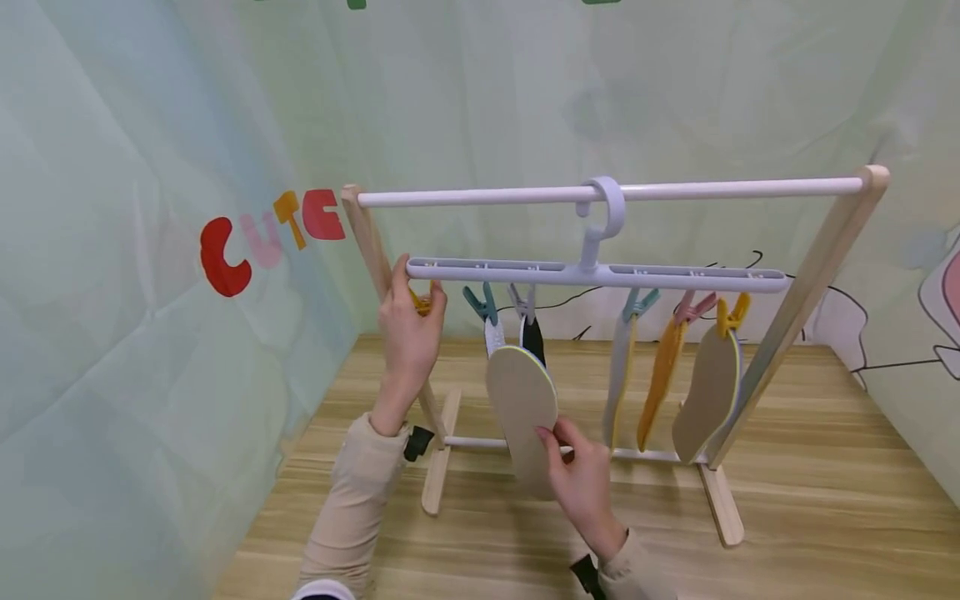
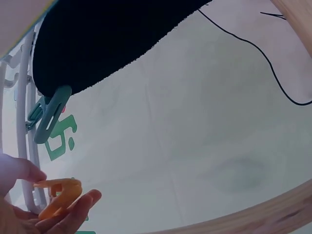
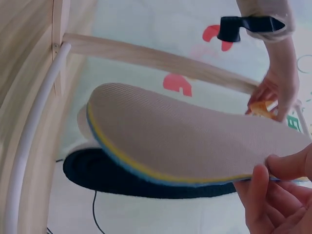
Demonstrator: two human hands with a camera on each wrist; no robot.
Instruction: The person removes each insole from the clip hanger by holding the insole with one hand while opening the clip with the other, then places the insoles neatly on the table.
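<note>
My left hand [image 1: 408,337] is at the left end of the lilac clip hanger [image 1: 495,271]. Its thumb and fingers pinch an orange-yellow clip [image 2: 66,195] there. Between the thumb and fingers of my right hand [image 1: 585,475] is the edge of a beige insole [image 1: 521,408] with a yellow and blue rim. This insole is tilted in front of two hanging insoles and partly hides them. A teal clip [image 2: 52,114] grips one with a dark face, and a pale grey clip [image 1: 523,302] holds a black insole [image 1: 533,337].
The hanger's hook [image 1: 613,208] sits over the white bar [image 1: 480,197] of a wooden-sided rack. On its right half hang a grey insole [image 1: 618,383], an orange insole [image 1: 660,387] and another beige insole [image 1: 705,396]. Below lies a wood-grain table [image 1: 825,467]; printed cloth stands behind and at the left.
</note>
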